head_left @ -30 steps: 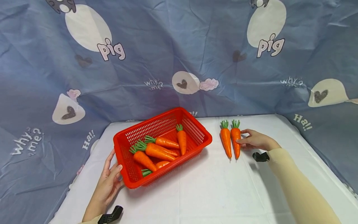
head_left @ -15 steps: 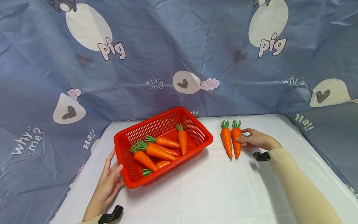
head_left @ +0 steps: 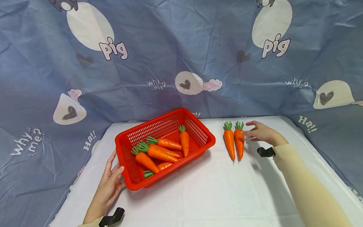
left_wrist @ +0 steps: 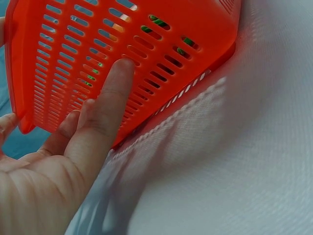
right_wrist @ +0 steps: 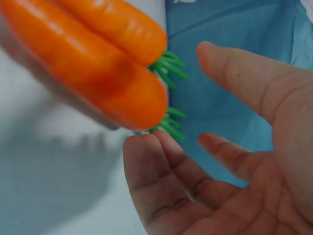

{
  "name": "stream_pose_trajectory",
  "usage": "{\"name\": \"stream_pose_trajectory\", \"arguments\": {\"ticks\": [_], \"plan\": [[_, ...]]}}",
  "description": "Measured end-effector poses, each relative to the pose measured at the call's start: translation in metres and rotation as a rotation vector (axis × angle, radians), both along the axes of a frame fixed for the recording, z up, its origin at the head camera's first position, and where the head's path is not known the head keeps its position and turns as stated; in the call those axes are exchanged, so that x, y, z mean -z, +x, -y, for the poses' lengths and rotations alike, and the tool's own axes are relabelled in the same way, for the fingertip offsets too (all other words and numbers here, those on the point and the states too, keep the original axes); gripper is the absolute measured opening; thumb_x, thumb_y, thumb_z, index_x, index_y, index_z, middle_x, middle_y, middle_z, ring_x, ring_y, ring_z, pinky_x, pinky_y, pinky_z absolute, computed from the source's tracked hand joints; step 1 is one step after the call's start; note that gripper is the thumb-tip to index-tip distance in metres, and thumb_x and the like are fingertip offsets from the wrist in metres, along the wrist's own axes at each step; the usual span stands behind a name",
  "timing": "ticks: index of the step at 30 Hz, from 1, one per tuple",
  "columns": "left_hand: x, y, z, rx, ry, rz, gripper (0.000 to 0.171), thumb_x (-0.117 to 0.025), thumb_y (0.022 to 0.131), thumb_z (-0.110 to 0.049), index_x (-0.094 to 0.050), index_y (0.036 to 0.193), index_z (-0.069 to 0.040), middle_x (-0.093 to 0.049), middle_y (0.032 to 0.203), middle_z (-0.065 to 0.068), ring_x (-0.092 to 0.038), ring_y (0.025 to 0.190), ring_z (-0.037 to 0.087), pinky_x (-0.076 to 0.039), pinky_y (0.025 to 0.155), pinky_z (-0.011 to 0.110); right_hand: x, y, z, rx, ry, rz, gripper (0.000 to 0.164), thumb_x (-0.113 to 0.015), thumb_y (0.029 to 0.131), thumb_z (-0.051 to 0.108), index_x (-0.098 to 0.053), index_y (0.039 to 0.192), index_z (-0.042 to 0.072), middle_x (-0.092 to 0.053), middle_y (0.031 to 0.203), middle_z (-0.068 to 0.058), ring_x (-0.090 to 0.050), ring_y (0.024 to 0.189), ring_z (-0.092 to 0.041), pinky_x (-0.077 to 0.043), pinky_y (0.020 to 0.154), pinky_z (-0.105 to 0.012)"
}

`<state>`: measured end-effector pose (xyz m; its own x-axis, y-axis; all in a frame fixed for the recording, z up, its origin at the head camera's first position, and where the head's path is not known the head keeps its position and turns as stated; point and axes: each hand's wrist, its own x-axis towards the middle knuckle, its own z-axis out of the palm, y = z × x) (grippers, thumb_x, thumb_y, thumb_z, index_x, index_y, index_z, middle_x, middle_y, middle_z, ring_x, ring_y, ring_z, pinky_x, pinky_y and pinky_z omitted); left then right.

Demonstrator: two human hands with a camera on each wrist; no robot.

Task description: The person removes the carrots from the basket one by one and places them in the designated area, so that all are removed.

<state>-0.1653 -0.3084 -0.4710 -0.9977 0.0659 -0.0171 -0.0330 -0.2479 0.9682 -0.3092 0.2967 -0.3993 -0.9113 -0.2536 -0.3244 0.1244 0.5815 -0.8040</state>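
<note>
A red plastic basket (head_left: 206,136) with slotted walls stands slanted on the white-covered table. Inside it lie several orange carrots (head_left: 163,153) with green tops. My left hand (head_left: 107,184) rests against the basket's left end, thumb at the rim. In the left wrist view its extended fingers (left_wrist: 100,115) lie along the slotted outer wall. Right of the basket, two carrots lie side by side, a left carrot (head_left: 229,142) and a right carrot (head_left: 239,145). My right hand (head_left: 262,133) hovers beside the right carrot's upper end, thumb and fingers (right_wrist: 146,171) spread apart, holding nothing.
A blue patterned cloth (head_left: 158,56) hangs behind the table and down its sides. White cloth (head_left: 215,192) covers the tabletop, its back edge just behind the basket and the carrots. Black wrist-camera mounts (head_left: 266,152) sit at both wrists.
My right hand has lifted off the right carrot and shifted slightly toward the back, its fingers spreading. The two carrots, the basket and my left hand have stayed in place.
</note>
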Motion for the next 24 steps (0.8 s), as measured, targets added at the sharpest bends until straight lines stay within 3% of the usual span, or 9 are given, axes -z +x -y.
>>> {"name": "stream_pose_trajectory", "arguments": {"ticks": [6,15,20,24], "plan": [[0.001,0.001,0.002,-0.004,-0.002,-0.008,0.074,-0.047,0.114,-0.013,-0.010,0.171,-0.044,-0.049,0.153,-0.008,-0.071,0.123,0.009,-0.065,0.089,0.042,-0.018,-0.005,0.012,-0.001,0.032,-0.057,0.080,-0.066,0.107,0.029,-0.022,0.164,-0.007,-0.047,0.151,-0.035,-0.055,0.138,-0.050,-0.049,0.117,-0.058],[0.001,0.000,0.002,-0.003,-0.006,-0.004,0.075,-0.048,0.114,-0.014,-0.010,0.171,-0.044,-0.048,0.153,-0.007,-0.071,0.123,0.010,-0.065,0.090,0.041,-0.045,-0.007,0.045,-0.040,0.051,-0.139,0.072,-0.067,0.106,0.031,-0.035,0.160,-0.005,-0.059,0.142,-0.031,-0.062,0.130,-0.044,-0.052,0.113,-0.059],[0.001,0.000,0.002,-0.008,-0.011,0.007,0.075,-0.049,0.114,-0.014,-0.011,0.171,-0.045,-0.048,0.153,-0.008,-0.072,0.122,0.010,-0.065,0.090,0.041,-0.059,-0.008,0.068,-0.059,0.079,-0.150,0.071,-0.070,0.105,0.035,-0.040,0.158,0.000,-0.062,0.138,-0.027,-0.065,0.119,-0.034,-0.059,0.107,-0.049],[0.001,-0.001,0.001,-0.003,-0.019,0.002,0.075,-0.049,0.114,-0.015,-0.011,0.171,-0.044,-0.047,0.154,-0.007,-0.071,0.123,0.010,-0.065,0.090,0.041,-0.066,-0.009,0.086,-0.078,0.064,-0.145,0.070,-0.071,0.104,0.035,-0.041,0.158,0.001,-0.068,0.123,-0.020,-0.069,0.104,-0.024,-0.063,0.096,-0.038]]}}
